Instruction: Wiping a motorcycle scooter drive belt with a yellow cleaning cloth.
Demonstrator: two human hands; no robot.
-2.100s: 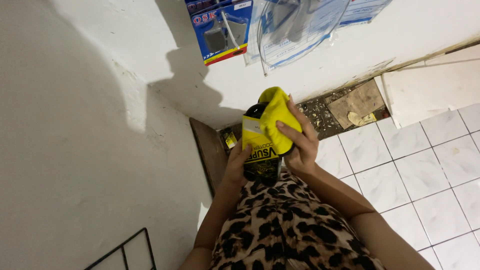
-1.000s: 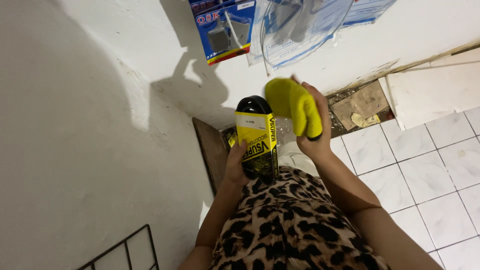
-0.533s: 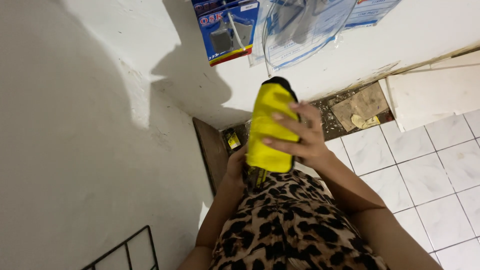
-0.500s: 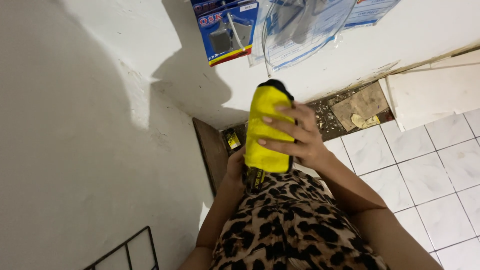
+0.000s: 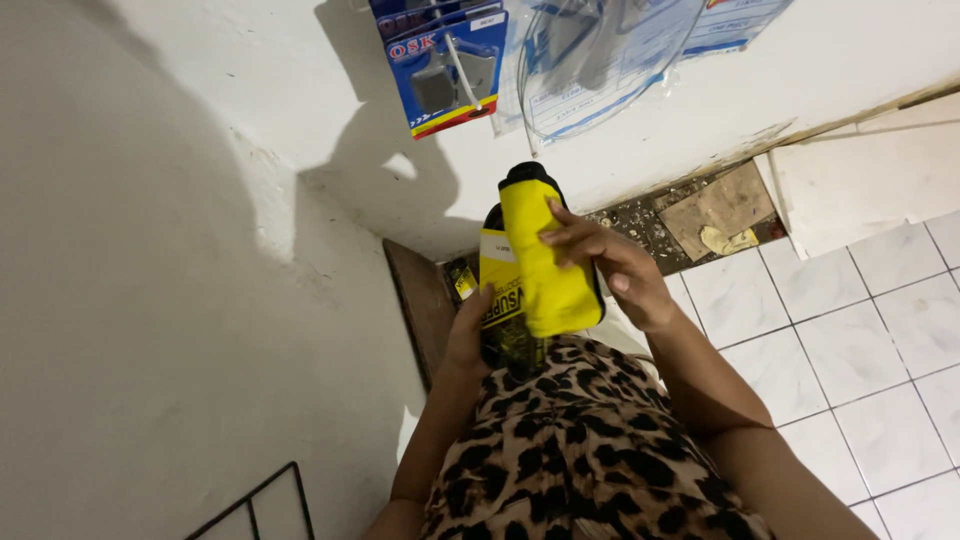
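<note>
White plastered walls meet in a corner above a white tiled floor [image 5: 860, 350], with a strip of bare, littered ground [image 5: 690, 215] along the wall base. Blister packs hang on the wall: a blue carded one [image 5: 445, 65] and clear bags [image 5: 600, 60] beside it. Held in front of the leopard-print garment [image 5: 580, 450], the left hand [image 5: 470, 330] grips the lower edge of a yellow-and-black printed package [image 5: 500, 310], fingers closed round it. The right hand [image 5: 610, 270] presses a yellow cloth [image 5: 545, 265] against the package's upper part, fingers spread and curled over the cloth, thumb side hidden. The cloth covers most of the black item's top [image 5: 525, 173], which shows just above it. Judged from this: the cloth is laid over the package and in contact; whether the surface is wiped clean cannot be told, and the lower printed face remains uncovered.
</note>
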